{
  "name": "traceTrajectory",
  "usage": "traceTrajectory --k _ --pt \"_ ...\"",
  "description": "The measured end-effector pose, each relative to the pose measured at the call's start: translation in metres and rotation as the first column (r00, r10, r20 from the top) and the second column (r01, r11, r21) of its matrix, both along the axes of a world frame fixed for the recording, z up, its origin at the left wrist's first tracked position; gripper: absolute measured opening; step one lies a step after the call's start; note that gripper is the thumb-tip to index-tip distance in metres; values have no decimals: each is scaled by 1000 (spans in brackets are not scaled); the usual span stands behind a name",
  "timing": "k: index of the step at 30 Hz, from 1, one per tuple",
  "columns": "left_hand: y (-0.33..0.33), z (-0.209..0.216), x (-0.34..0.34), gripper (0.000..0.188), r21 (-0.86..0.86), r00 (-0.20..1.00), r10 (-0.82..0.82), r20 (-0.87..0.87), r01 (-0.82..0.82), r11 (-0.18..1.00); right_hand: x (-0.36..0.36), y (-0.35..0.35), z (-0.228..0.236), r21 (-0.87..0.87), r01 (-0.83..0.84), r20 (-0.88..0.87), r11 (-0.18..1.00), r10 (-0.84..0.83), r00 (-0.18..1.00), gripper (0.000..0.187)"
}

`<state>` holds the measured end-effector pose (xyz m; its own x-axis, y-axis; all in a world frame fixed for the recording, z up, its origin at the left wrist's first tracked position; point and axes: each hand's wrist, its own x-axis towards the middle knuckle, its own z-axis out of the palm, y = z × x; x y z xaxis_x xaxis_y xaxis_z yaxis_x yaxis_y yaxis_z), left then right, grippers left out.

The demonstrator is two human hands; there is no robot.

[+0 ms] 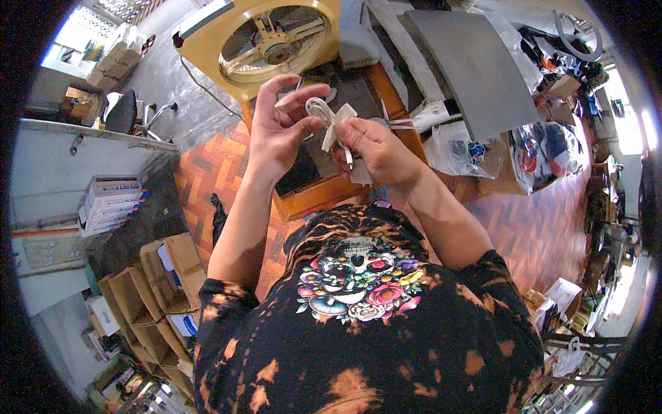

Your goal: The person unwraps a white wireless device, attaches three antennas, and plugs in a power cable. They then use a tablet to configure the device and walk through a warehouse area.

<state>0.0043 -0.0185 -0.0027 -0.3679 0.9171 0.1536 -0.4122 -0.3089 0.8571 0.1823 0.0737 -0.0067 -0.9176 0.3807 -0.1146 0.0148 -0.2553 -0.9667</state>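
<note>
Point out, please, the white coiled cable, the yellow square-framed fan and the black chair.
White coiled cable (326, 117): head view, on the coil.
Yellow square-framed fan (279, 53): head view, on the round central hub.
Black chair (122, 112): head view, on the backrest.

Counter (317, 197): orange-brown wooden frame around a dark top, partly hidden. White strips (401, 125) cross its right edge. Pale piece (360, 174) at the near edge; cannot tell whether it rests there. Yellow fan (278, 52) at the far end; its support is hidden. Floor (207, 176): herringbone wood parquet, grey farther off. Black office chair (123, 113) stands on the grey part. Dark crumpled item (218, 212) lies on the parquet, left of the counter.
</note>
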Motion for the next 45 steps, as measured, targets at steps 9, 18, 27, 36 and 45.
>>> traceTrajectory --k 9,18,27,36,45 --pt "-19 12 13 14 -226 763 26 -646 -224 948 10 -5 3 382 187 14 905 -208 978 32" --pt "-11 8 7 20 61 377 131 -917 -192 980 14 -6 2 548 203 -10 811 -236 972 32" --pt "-8 0 4 53 479 167 499 -850 -148 865 23 5 10 608 -9 116 794 -78 990 35" --pt "-1 39 -31 43 288 -292 417 -861 396 872 20 10 25 320 -156 137 934 117 984 38" --pt "-14 37 -10 49 124 67 119 -991 82 989 18 -8 19 891 54 27 450 -171 985 13"
